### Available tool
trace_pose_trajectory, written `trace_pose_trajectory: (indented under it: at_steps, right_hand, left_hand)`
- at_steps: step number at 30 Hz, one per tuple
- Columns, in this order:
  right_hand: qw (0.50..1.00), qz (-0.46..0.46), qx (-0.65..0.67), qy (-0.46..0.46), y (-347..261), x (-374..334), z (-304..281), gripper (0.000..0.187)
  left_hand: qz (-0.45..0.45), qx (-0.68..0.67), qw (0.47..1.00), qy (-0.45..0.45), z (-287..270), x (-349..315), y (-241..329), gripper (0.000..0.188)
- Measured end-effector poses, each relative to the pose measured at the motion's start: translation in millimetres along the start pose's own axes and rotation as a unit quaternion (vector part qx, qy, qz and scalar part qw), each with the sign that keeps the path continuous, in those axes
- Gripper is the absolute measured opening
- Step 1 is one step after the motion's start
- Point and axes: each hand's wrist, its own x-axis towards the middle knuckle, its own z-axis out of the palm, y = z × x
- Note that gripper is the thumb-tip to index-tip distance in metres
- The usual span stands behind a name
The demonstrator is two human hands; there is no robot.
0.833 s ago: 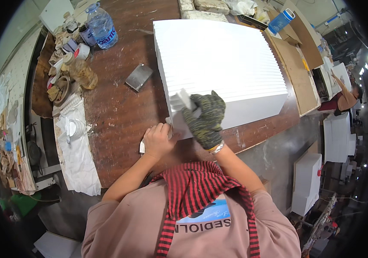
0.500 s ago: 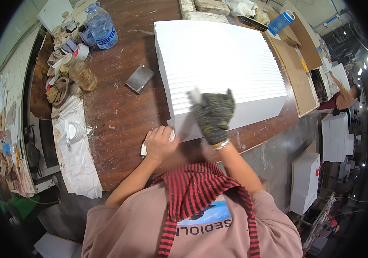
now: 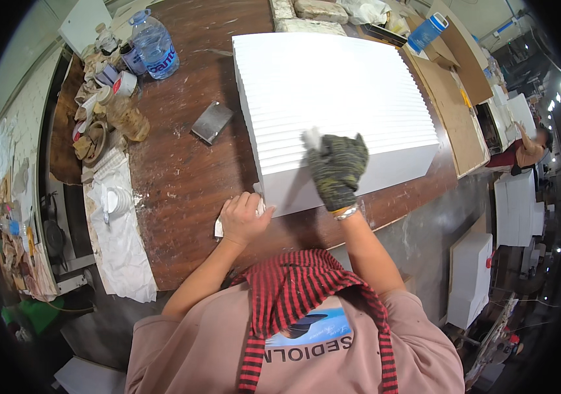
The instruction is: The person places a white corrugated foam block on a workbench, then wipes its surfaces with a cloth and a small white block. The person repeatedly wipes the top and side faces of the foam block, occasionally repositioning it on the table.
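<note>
A large stack of white sheets (image 3: pixel 333 98), its edges stepped like narrow stairs, lies on the brown table in front of me. My right hand (image 3: pixel 338 172), in a dark camouflage-patterned knit glove, is over the stack's near side. From its fingers sticks a small white piece (image 3: pixel 312 137), too blurred to name. At the stack's near left corner, my bare left hand (image 3: pixel 244 218) is closed around a crumpled white rag or paper (image 3: pixel 219 228), mostly hidden under the palm. A grey metal block (image 3: pixel 212 123) lies on the table left of the stack.
A water bottle (image 3: pixel 154 47), a murky bottle (image 3: pixel 123 115) and clutter line the table's left side. White paper (image 3: pixel 120 243) hangs over the near left edge. Cardboard (image 3: pixel 448 111) and a blue bottle (image 3: pixel 427 33) are right of the stack. Another person (image 3: pixel 531 150) works far right.
My gloved right hand has moved slightly to the right along the stepped edges, with the white piece still in its fingers. The left hand stays at the corner.
</note>
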Motion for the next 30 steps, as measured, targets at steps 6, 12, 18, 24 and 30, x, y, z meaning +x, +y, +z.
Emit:
trace_pose_trajectory:
  at_steps: [6,12,18,24,30]
  right_hand:
    - [0.978,-0.154,-0.127,-0.053,-18.0,-23.2,7.1,0.02]
    - [0.991,-0.07,-0.115,0.003,-9.8,-25.9,4.3,0.026]
    - [0.98,-0.16,-0.098,-0.07,-19.6,-49.2,21.5,0.028]
    - [0.962,-0.068,-0.263,0.04,89.4,-20.5,-43.8,0.022]
    - [0.971,-0.043,-0.212,0.1,83.4,19.2,-74.8,0.025]
  left_hand:
    - [-0.002,-0.019,1.0,-0.005,0.6,0.8,0.6,0.035]
    - [0.002,0.005,1.0,0.008,2.2,0.8,0.5,0.034]
    - [0.003,0.025,1.0,-0.012,2.6,0.4,-1.6,0.03]
    - [0.004,0.003,1.0,-0.009,2.1,-0.5,1.0,0.033]
    - [0.013,0.023,1.0,0.0,6.0,-1.3,-0.9,0.032]
